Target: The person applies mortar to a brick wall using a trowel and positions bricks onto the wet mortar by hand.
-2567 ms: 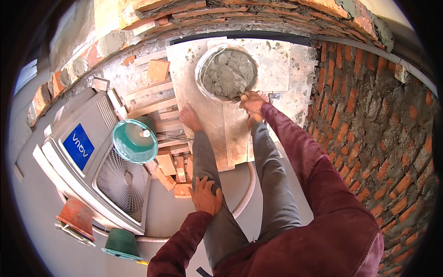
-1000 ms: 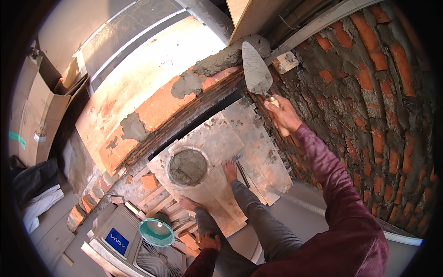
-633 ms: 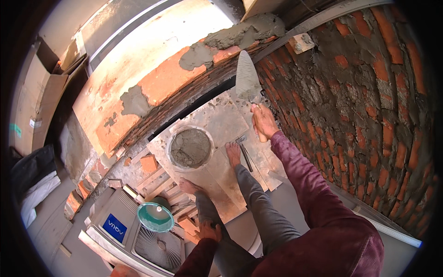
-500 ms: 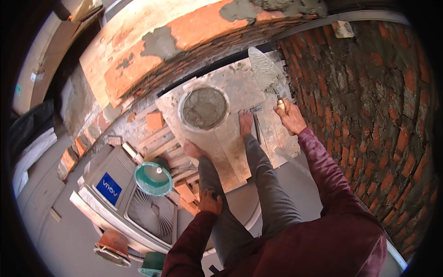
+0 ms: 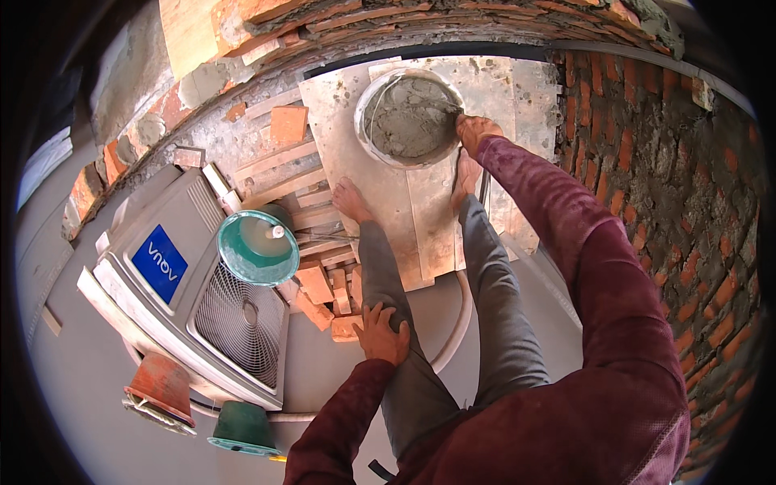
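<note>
A round white bucket of wet grey mortar stands on a mortar-stained board in front of my feet. At its right rim, my right hand is closed round the handle of a trowel. The trowel's blade is down at the mortar and cannot be made out. My left hand lies on my left knee with its fingers spread, holding nothing.
A boxed outdoor fan unit stands at left, with a green basin on it. Loose bricks lie beside my left leg. A mortar-smeared brick wall rises at right. Red and green buckets sit lower left.
My right hand has brought the trowel from the right of the bucket leftward to its rim, the blade going from view. The view has shifted; my left hand stays on the knee.
</note>
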